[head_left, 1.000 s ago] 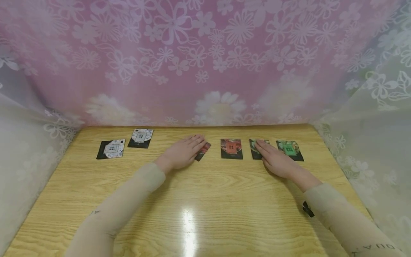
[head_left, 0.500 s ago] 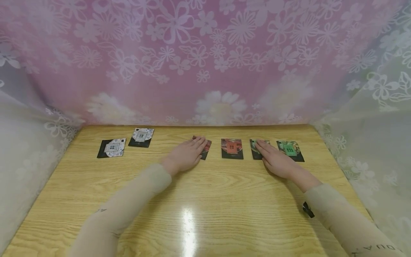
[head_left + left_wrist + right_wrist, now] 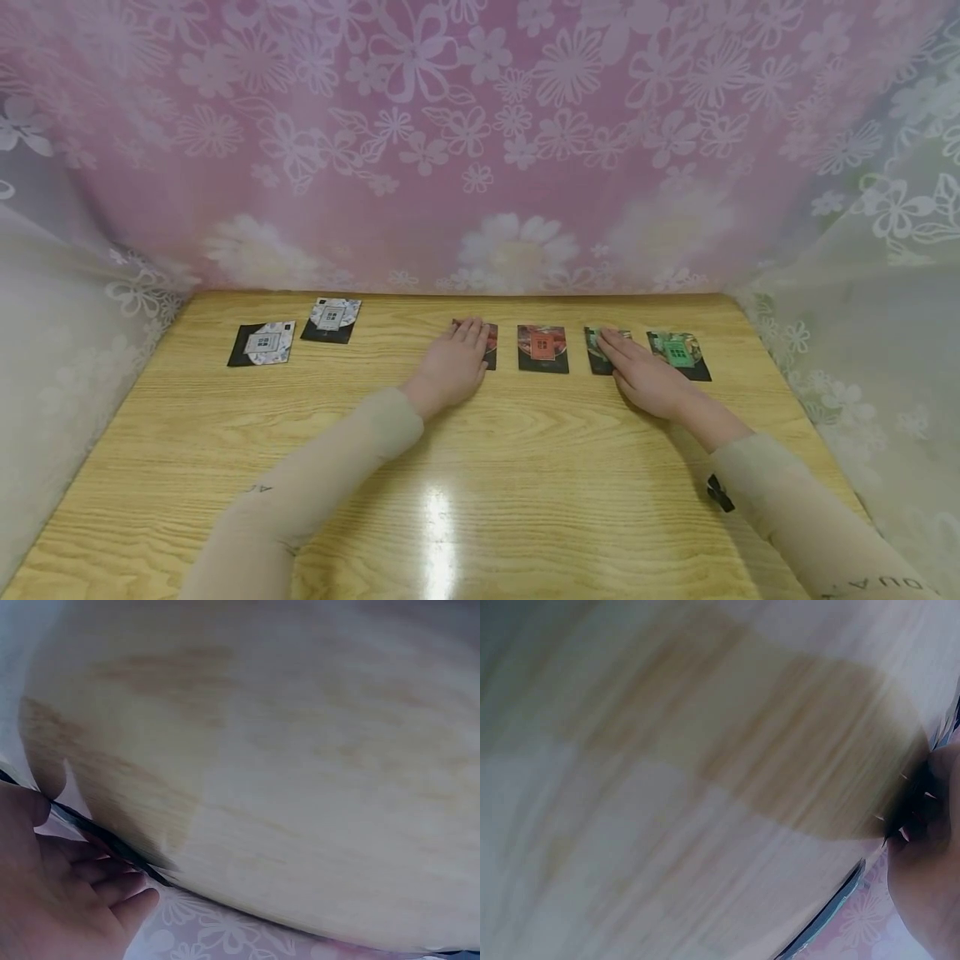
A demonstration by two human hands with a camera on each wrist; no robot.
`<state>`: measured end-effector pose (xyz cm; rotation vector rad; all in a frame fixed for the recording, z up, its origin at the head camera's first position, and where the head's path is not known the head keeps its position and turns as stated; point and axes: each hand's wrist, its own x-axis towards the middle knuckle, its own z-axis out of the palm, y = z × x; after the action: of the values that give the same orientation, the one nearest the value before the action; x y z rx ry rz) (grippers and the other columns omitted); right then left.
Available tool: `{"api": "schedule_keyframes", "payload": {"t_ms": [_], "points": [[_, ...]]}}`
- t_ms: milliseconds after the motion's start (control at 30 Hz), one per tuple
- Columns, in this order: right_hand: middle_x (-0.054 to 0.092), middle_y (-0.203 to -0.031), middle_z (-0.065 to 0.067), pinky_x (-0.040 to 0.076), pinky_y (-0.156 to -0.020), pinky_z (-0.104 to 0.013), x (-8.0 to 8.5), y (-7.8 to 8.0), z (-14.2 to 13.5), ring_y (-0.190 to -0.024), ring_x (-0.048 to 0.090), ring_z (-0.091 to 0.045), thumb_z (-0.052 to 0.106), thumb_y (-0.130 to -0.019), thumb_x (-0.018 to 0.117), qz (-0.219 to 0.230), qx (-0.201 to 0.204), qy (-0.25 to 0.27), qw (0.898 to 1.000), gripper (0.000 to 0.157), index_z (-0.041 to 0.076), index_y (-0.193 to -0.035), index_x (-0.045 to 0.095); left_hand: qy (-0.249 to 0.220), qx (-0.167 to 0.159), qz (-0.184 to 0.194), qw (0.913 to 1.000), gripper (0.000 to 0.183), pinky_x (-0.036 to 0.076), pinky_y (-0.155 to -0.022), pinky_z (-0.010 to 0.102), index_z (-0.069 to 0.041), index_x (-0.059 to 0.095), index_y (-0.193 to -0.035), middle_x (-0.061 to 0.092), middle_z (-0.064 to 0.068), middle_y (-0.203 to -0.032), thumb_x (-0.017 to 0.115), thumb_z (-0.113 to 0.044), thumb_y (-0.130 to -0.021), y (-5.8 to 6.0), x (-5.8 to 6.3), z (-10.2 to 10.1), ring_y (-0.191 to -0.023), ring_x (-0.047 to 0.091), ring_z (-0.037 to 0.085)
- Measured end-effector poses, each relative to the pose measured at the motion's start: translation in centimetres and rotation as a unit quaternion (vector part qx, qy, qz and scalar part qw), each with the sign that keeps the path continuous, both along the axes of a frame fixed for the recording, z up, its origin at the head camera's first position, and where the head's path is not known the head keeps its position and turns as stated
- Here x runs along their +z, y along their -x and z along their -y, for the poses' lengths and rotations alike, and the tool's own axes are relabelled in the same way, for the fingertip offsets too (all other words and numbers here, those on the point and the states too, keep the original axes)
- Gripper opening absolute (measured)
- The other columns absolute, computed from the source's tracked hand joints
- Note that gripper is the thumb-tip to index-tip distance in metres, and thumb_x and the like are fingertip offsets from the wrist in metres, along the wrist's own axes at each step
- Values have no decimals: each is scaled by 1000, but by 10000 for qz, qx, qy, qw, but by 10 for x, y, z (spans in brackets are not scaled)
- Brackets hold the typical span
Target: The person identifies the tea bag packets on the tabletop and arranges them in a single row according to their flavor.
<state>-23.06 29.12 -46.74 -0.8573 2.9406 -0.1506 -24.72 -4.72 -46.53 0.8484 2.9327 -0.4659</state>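
Note:
My left hand lies with straight fingers on a red-and-black packet, covering most of it. Just right of it lies a second red-and-black packet with a red label. The straight fingers of my right hand rest on a green-and-black packet, hiding part of its face. Beyond that hand another green-and-black packet lies flat, slightly turned. In the wrist views the left hand and right hand show at the edges, with dark packet edges by the fingers.
Two white-and-black packets, a tilted one and another further back, lie at the left of the wooden table. A pink flowered curtain hangs along the back edge, with pale lace curtains at both sides.
My left hand has slid a little to the right, and the red-and-black packet under it has turned from slanted to nearly straight. The right hand stays in place.

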Motion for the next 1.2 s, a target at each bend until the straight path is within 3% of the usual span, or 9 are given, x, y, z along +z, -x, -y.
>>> {"api": "schedule_keyframes", "payload": {"t_ms": [333,567,667,900,1200], "points": [[16,-157,-15,26,-112,-54,-1,1,0,-143,18,-35,16,-99,42,21,8,-46,10000,56,4,-150,21,-151,98,90,9998,64,16,-119,41,-6,12,-152,14,12,-158,25,-43,-101,0,0,0,-145,15,26],[15,-157,-15,25,-112,-54,-2,0,1,-143,18,-34,16,-99,41,61,1,-31,10000,56,5,-150,21,-543,212,17,9983,65,15,-119,41,-6,12,-152,15,13,-157,27,-44,-101,3,4,17,-145,15,27],[15,-157,-15,26,-112,-54,-2,0,1,-143,18,-34,16,-99,41,56,-5,-61,10000,56,4,-150,21,-532,321,-102,9980,65,16,-119,42,-7,14,-152,17,14,-157,30,-44,-101,6,6,30,-145,16,28],[16,-157,-16,26,-112,-54,-2,-1,1,-143,18,-35,15,-99,41,30,-2,-54,10000,56,3,-150,22,-1034,647,-118,9925,64,13,-119,46,-5,18,-151,11,17,-157,33,-42,-101,11,8,73,-145,10,32],[16,-157,-16,26,-112,-54,-2,-1,-2,-143,18,-35,15,-99,41,15,5,-29,10000,56,3,-150,21,-1183,1075,-483,9860,65,14,-119,46,-4,18,-151,17,17,-156,38,-40,-100,14,14,130,-144,16,33]]}}
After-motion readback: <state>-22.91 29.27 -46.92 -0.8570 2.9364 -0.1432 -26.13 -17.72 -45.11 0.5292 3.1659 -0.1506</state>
